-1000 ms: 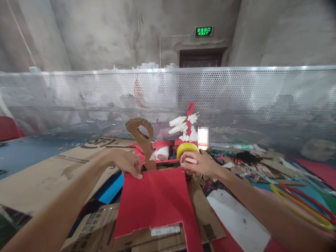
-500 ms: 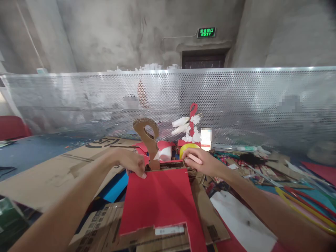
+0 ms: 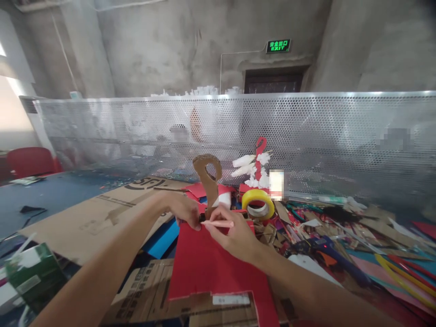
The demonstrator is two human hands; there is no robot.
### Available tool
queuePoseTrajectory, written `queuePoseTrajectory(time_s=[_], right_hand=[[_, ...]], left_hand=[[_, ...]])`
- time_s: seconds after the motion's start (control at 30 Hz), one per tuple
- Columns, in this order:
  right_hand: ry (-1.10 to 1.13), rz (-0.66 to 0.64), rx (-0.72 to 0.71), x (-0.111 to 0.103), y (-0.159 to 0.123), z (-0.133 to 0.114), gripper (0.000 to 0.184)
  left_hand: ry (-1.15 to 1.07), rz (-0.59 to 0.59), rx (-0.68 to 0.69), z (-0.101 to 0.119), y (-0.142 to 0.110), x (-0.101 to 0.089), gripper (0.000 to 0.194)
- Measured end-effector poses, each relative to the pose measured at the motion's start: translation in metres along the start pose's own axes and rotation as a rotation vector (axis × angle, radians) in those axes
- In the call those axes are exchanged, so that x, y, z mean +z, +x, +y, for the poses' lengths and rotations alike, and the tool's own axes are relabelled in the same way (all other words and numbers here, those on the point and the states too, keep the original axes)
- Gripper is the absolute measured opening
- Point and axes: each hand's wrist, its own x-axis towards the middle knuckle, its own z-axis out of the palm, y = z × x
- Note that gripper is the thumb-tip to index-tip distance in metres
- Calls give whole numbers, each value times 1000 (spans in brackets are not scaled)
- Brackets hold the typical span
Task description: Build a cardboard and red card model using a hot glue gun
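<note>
left hand: fingers pinched on the far left corner of the red card sheet, just beside the base of the cardboard loop piece; grip looks meant to pin the sheet flat and steady.
right hand: closed around a pink pen-like stick, held nearly level, its dark tip pointing left toward the left fingertips at the sheet's far edge; thumb and forefinger clamp it for fine control.
pink stick: thin, pale pink; whether pen, knife or glue tool, cannot tell.
red card sheet: centre, near side, sloping from the hands toward the camera, lying over brown printed cardboard; white label strip at its near edge.
cardboard loop piece: stands upright right behind the sheet's far edge, loop on top; base hidden by the hands.
yellow tape roll: lies free, right of and beyond the right hand, not touched.
red ribbon with white foam bits: upright behind the tape, against the mesh.
perforated metal screen: runs across the far side of the table.
right clutter: scraps, blue glue gun, yellow and red hoops.
left: big flat brown cardboard, green box near corner, red chair far.
</note>
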Motion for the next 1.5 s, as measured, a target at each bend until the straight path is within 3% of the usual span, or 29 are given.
queuePoseTrajectory(time_s=[0.4, 1.5], right_hand=[[-57, -27, -83, 0, -3, 9, 8], [-86, -60, -35, -2, -2, 14, 9]], left_hand=[[-29, -25, 34, -1, 0, -1, 35], [-102, -171, 114, -22, 13, -1, 31]])
